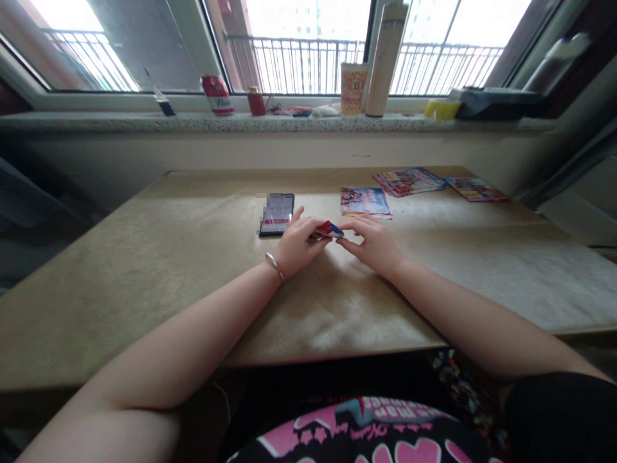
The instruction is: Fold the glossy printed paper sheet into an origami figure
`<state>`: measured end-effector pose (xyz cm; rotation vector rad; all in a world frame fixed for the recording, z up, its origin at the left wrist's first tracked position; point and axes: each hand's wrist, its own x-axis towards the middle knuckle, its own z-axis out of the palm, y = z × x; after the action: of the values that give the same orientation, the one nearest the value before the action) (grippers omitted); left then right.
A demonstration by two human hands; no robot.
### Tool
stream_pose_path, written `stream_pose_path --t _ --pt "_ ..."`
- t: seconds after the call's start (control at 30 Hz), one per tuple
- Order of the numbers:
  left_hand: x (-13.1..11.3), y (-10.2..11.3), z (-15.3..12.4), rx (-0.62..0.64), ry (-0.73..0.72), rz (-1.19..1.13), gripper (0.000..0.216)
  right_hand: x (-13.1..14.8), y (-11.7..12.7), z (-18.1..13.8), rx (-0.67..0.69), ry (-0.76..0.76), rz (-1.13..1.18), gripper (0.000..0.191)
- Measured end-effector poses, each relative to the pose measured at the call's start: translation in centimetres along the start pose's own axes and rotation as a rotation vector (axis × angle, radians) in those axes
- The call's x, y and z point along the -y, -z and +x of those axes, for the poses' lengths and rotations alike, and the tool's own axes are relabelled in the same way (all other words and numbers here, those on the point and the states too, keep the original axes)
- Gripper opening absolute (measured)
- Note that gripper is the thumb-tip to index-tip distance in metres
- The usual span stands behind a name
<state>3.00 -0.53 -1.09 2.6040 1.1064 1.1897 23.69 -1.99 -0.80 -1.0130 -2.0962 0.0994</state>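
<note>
Red-and-blue printed piece (330,229) is positioned over the middle of the tan table (144,270). Your left hand (299,245) pinches one end; your right hand (373,243) pinches the opposite corner. The phone (279,211) lies just beyond your left hand, printed sheets (365,200) beyond your right.

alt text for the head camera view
A person's left hand and right hand hold a red-and-blue item over a tan table, near a phone. Printed sheets lie toward the right; a can and cup stand on the windowsill.
</note>
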Motion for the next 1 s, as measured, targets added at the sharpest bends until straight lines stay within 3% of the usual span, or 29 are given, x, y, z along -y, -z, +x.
stream_pose_path --t 0.17,0.3,0.57,0.73,0.87,1.0 --pt "0.3 -0.4 -0.2 -0.092 -0.097 0.001 0.057 -0.6 -0.3 0.0 0.015 -0.048 0.017 0.021" --pt "0.6 -0.7 -0.5 -0.092 -0.156 -0.007 0.069 -1.3 -0.7 -0.1 0.06 -0.125 0.135 0.037" --pt "0.2 -0.4 -0.5 0.136 -0.154 0.133 0.043 -1.6 -0.4 0.1 0.092 -0.259 0.327 0.035" --pt "-0.1 -0.5 -0.5 0.102 -0.181 0.145 0.053 -2.3 -0.7 0.3 0.059 -0.252 0.249 0.026" --pt "-0.2 -0.4 -0.4 0.149 -0.197 0.104 0.046 -2.9 -0.8 0.3 0.026 -0.367 0.179 0.018" --pt "-0.6 0.1 -0.3 0.323 -0.257 0.174 0.04 -3.5 -1.0 0.3 0.055 -0.435 0.452 0.021"
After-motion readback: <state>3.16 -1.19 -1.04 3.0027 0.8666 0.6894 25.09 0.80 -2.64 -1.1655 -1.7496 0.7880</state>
